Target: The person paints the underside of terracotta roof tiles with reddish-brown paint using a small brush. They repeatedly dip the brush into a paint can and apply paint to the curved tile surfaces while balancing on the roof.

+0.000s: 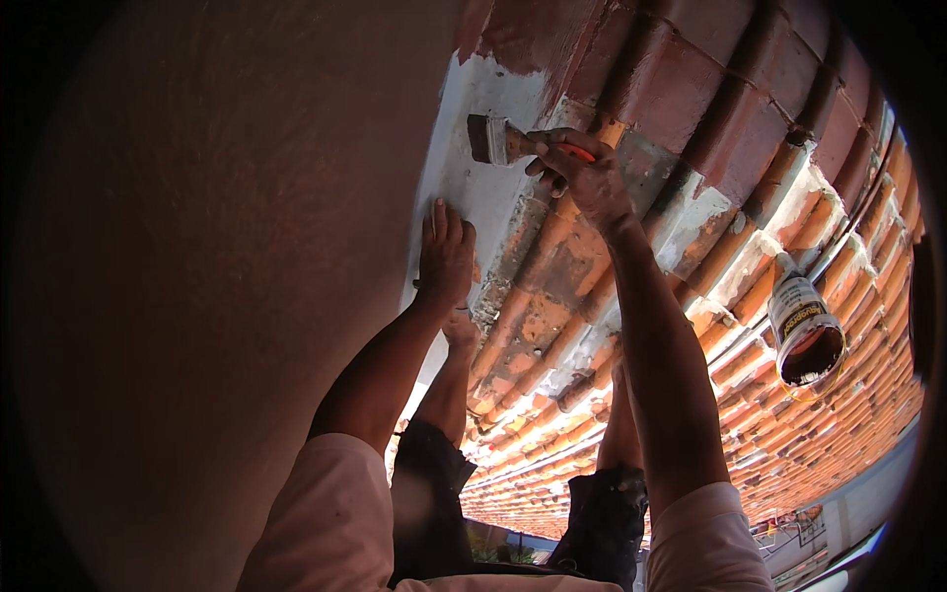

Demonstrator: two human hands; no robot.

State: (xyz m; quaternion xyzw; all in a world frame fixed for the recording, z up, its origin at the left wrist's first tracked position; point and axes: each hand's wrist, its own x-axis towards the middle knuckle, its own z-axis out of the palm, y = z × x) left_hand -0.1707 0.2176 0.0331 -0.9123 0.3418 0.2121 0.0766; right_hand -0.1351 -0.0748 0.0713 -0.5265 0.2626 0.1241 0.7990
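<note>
My right hand (587, 178) grips a wide paintbrush (518, 144) by its handle, which shows a patch of orange. The brush's dark bristles point left, over a pale grey-white strip (473, 192) between the wall and the roof tiles; whether they touch it I cannot tell. Lower and to the left, my left hand (447, 255) rests against this strip beside the wall, fingers stretched out and nothing in them. Dark red-brown paint (513, 37) covers the strip's far end and the tiles (681, 94) there.
A white bucket (795, 301) with dark red-brown paint inside lies tilted on the tiles at right. Rows of unpainted orange tiles (533, 321) slope down and away. A dark wall (227, 247) fills the left side. My legs stand on the roof below my arms.
</note>
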